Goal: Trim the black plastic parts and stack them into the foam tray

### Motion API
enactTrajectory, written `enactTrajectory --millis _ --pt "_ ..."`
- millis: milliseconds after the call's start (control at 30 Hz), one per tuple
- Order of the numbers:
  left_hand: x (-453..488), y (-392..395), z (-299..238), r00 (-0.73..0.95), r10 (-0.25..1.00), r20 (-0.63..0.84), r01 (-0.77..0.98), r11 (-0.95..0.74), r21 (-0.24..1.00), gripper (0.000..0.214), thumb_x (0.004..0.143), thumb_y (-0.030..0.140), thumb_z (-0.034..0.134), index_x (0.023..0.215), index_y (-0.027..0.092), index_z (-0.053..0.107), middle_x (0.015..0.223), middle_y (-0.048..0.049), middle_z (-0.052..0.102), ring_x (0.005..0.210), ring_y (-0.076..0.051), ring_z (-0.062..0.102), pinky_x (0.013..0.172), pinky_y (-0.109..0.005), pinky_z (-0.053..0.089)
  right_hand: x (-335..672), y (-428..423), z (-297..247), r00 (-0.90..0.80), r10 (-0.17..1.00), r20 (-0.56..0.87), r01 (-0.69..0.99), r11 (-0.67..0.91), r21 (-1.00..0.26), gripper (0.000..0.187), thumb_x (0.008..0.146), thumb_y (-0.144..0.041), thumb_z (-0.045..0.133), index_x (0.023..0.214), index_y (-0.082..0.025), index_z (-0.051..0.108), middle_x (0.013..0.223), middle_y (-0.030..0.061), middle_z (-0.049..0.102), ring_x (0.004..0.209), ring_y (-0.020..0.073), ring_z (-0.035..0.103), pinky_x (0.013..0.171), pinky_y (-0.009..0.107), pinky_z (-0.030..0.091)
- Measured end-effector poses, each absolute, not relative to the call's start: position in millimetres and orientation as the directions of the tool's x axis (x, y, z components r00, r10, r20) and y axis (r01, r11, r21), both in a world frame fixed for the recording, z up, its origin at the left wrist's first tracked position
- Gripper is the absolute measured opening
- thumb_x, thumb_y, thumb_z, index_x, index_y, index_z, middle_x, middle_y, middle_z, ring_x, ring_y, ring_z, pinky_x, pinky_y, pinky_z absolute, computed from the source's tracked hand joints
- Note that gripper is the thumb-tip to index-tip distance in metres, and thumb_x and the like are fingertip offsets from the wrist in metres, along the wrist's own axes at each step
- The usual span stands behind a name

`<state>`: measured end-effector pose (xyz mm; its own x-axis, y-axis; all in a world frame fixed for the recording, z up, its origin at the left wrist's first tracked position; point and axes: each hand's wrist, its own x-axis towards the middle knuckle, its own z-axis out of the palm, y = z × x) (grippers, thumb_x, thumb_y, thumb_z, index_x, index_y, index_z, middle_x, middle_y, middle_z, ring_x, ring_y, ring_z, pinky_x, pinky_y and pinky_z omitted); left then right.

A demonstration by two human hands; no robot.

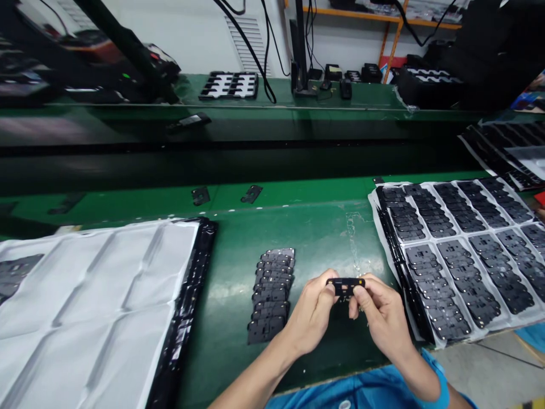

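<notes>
While both hands pinch a black part, any lettering is illegible.

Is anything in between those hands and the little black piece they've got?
Nothing visible is. The left hand and right hand grip the little black piece directly, one at each end. The row of dark parts lies off to the left on the green table, not between them.

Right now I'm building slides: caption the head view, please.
Left hand and right hand grip a black part above the green bench.
</notes>
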<state>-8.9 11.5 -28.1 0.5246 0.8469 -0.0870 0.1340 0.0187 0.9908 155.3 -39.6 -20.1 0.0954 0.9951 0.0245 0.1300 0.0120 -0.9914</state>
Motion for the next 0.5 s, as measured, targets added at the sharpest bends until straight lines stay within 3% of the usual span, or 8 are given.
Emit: enactTrajectory --millis 167,367,500 --pt "-10.1 12.8 -24.6 0.571 0.817 -0.084 0.105 0.029 0.994 0.028 0.104 0.030 0.033 0.080 0.023 0.045 0.073 0.0035 0.048 0.068 -0.016 0.043 0.068 -0.030 0.035 157.8 -39.9 -20.4 0.122 0.992 0.016 0.109 0.002 -0.994 0.044 0.108 -0.039 0.055 0.070 -0.019 0.063 0.069 0.0002 0.059 0.062 0.0141 0.061 0.061 0.024 0.048" --pt "-9.5 13.9 -22.2 0.557 0.820 -0.133 0.104 0.090 0.990 0.042 0.109 0.047 0.030 0.079 0.022 0.047 0.071 0.0037 0.045 0.065 -0.016 0.042 0.065 -0.030 0.035 157.4 -41.1 -18.5 0.132 0.990 0.042 0.155 0.021 -0.988 0.045 0.109 -0.037 0.054 0.069 -0.019 0.063 0.070 0.0007 0.059 0.064 0.0144 0.061 0.062 0.024 0.048" --pt "-6.1 11.7 -24.4 0.516 0.849 -0.117 0.123 0.061 0.991 0.044 0.109 0.049 0.027 0.078 0.023 0.044 0.069 0.0043 0.043 0.063 -0.016 0.039 0.062 -0.030 0.032 155.5 -41.1 -18.2 0.123 0.991 0.058 0.166 0.037 -0.985 0.045 0.109 -0.036 0.054 0.069 -0.019 0.063 0.071 0.0006 0.058 0.062 0.0141 0.061 0.060 0.024 0.048"
